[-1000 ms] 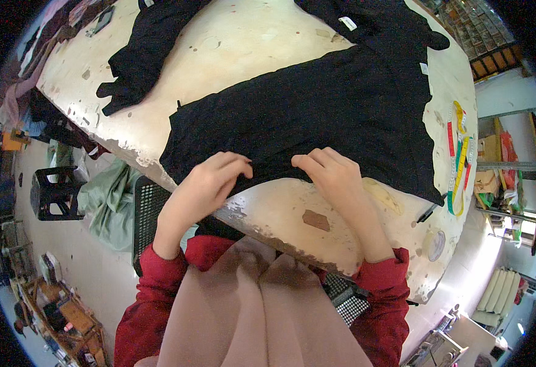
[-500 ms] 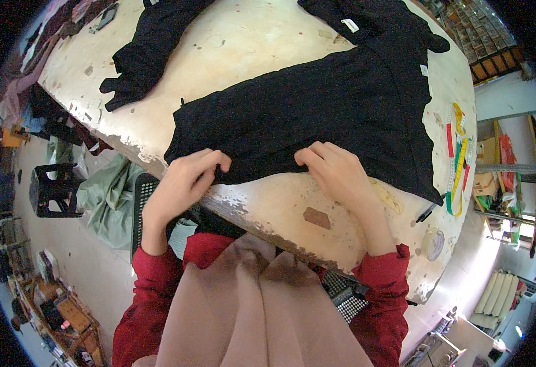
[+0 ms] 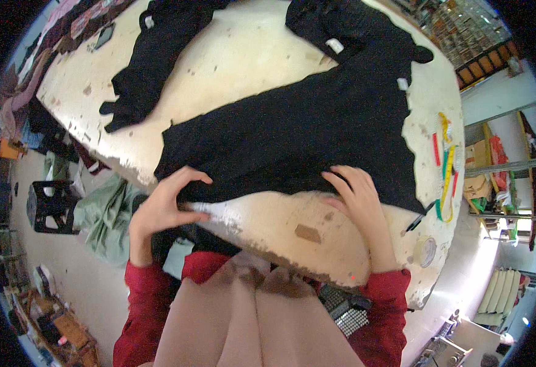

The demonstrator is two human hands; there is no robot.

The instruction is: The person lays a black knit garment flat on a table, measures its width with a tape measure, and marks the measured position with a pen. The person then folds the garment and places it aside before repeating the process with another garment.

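A black garment piece (image 3: 292, 131) lies spread across the pale, worn table (image 3: 268, 214), its lower edge toward me. My left hand (image 3: 167, 199) is at the garment's near left corner, thumb and fingers wide apart, with the table edge below the thumb. Over the near edge further right, my right hand (image 3: 356, 192) has its fingers stretched and spread, the fingertips at the fabric. Neither hand grips the cloth. Small white labels (image 3: 335, 46) show on the dark fabric at the far right.
Another black garment piece (image 3: 158, 61) lies at the far left of the table. To the right are a coloured tape measure (image 3: 446, 168), a black pen-like tool (image 3: 419, 217) and a tape roll (image 3: 425, 252). A black stool (image 3: 52, 207) and green cloth (image 3: 106, 217) stand left of the table.
Both hands have let go of the garment's near edge and their fingers have opened. My right hand has shifted to the right. The view has tilted slightly.
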